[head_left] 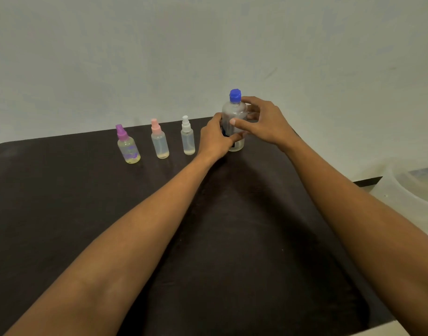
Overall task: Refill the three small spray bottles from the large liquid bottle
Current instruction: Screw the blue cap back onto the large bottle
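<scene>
In a row of three on the dark surface (62,190) stand the purple-capped spray bottle (128,147), pink-capped spray bottle (160,143) and white-capped spray bottle (188,139); one large bottle (234,111) with a blue cap (235,95) stands upright just right of them. Any print is too blurred to read. The left hand (214,139) grips its lower body; the right hand (264,122) curls round its upper body

A dark brown desk (62,214) spreads beneath the right hand (266,123), and a plain pale wall (208,44) rises beyond it. A translucent plastic tub (414,192) sits well to that hand's right, nearer the person.
</scene>
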The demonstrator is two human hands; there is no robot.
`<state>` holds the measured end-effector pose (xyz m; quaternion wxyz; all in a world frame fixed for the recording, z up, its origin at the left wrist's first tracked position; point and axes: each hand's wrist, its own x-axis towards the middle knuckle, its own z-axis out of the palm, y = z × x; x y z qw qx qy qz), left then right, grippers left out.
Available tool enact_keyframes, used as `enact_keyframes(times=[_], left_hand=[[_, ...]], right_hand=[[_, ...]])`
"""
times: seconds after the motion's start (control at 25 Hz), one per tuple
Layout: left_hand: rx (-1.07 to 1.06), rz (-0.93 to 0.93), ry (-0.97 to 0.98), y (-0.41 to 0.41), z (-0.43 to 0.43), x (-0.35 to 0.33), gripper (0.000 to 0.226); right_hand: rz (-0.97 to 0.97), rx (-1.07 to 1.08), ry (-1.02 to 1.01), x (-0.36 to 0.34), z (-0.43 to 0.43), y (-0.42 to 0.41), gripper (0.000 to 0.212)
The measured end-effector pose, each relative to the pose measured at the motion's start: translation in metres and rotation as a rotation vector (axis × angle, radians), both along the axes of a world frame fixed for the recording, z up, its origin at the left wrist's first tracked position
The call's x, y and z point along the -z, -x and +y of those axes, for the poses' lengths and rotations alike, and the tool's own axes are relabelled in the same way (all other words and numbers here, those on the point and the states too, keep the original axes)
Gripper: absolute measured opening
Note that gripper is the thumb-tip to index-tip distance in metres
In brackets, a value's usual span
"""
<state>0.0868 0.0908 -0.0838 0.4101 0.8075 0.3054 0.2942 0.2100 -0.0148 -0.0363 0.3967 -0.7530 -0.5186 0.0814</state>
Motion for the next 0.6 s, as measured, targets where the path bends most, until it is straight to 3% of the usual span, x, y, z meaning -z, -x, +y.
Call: enact_keyframes(times=[0.4, 0.6], left_hand=[[-0.008, 0.044, -0.016, -0.003, 0.004, 0.001, 0.069], [-0.001, 0.071, -0.036, 0.01, -0.007, -0.009, 0.094]], right_hand=[[0.056, 0.02, -0.01, 0.005, 0.005, -0.001, 0.075], [0.109, 0.032, 0.009, 0.004, -0.002, -0.001, 0.086]])
